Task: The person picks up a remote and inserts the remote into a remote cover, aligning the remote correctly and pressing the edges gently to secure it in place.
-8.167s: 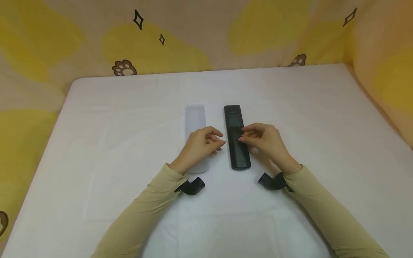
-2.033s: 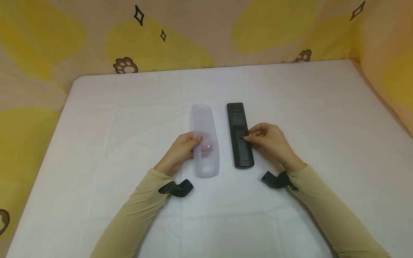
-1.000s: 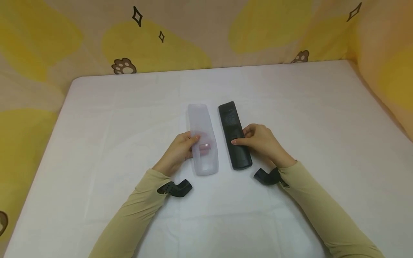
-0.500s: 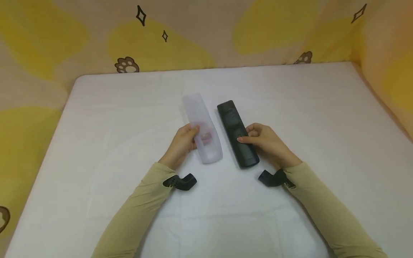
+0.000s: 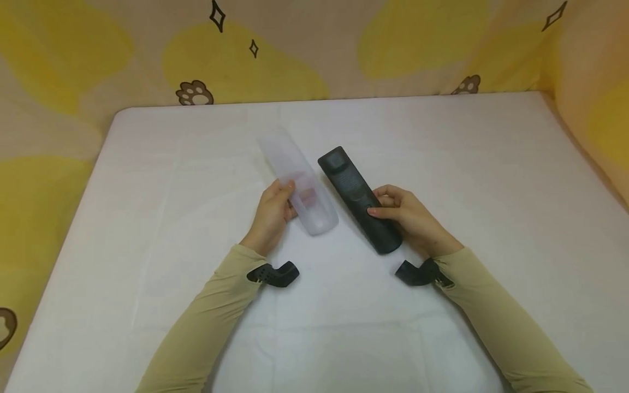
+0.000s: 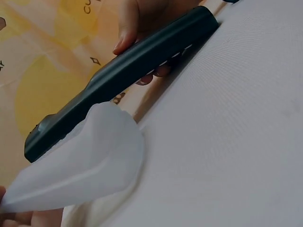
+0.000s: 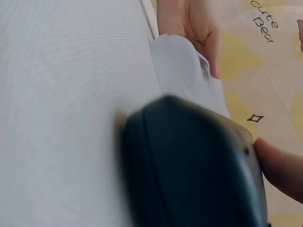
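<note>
My left hand [image 5: 269, 213] pinches a translucent whitish remote cover [image 5: 314, 210] by its left edge, thumb on top and fingers seen through it. The cover slants, far end toward the left. My right hand [image 5: 410, 215] grips a black remote control [image 5: 358, 196], thumb on its back face and the other fingers under its right side. In the left wrist view the remote [image 6: 128, 68] is tilted, its far end raised above the white surface, and the cover [image 6: 94, 161] is close by it. The right wrist view has the remote's near end [image 7: 189, 165] large and blurred, with the cover [image 7: 180, 61] beyond.
A white cloth [image 5: 344, 327] covers the table. Behind it and at the sides hangs a yellow patterned curtain [image 5: 295, 54]. Black wrist mounts [image 5: 277, 274] sit at both sleeve cuffs.
Since two seconds ago, the cover has moved away from me and turned, its far end swinging left. The remote has turned the same way and its far end has lifted; my right fingers now hold it.
</note>
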The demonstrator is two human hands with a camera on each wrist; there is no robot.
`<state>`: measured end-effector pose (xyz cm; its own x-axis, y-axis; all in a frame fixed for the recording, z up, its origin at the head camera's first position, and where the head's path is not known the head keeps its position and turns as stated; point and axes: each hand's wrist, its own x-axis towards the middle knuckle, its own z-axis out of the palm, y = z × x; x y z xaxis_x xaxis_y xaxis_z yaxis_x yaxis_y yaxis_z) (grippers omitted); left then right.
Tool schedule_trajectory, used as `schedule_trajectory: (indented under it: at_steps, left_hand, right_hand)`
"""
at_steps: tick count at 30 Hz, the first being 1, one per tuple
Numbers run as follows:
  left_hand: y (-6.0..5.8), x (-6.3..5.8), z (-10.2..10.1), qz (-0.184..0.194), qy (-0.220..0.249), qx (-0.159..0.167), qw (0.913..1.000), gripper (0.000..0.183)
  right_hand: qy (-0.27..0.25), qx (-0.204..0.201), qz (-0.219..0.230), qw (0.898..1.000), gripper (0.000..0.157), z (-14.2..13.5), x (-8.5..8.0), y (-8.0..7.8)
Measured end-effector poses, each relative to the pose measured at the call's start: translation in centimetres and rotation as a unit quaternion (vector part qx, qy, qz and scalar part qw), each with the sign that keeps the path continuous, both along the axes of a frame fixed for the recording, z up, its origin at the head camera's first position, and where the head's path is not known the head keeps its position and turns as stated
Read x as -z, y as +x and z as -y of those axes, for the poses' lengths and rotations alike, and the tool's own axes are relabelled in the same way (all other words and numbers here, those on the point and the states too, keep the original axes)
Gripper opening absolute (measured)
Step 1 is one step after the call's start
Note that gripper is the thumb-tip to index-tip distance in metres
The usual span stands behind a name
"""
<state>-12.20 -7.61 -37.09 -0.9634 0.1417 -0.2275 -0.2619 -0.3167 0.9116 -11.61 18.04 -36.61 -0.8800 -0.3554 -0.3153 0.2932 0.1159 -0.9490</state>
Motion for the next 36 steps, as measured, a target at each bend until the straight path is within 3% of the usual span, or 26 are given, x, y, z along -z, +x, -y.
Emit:
schedule_trajectory:
  at_steps: [6, 16, 24, 36]
  left_hand:
    - [-0.15, 0.16, -0.02, -0.042, 0.004, -0.026, 0.9988, 0.034]
    - [-0.14, 0.07, -0.14, -0.047, 0.017, -0.061, 0.9968, 0.023]
    - [-0.2, 0.01, -0.2, -0.046, 0.059, -0.061, 0.9953, 0.029]
    - [-0.11, 0.11, -0.17, -0.064, 0.103, -0.064, 0.9906, 0.023]
  right_hand:
    - [-0.015, 0.017, 0.016, 1.0, 0.027, 0.04, -0.02, 0.24]
    - [-0.029, 0.044, 0.013, 0.999, 0.025, 0.37, -0.06, 0.68]
    - [0.02, 0.025, -0.018, 0.999, 0.025, 0.53, 0.1, 0.62]
    - [0.039, 0.007, -0.026, 0.999, 0.028, 0.88, 0.06, 0.77]
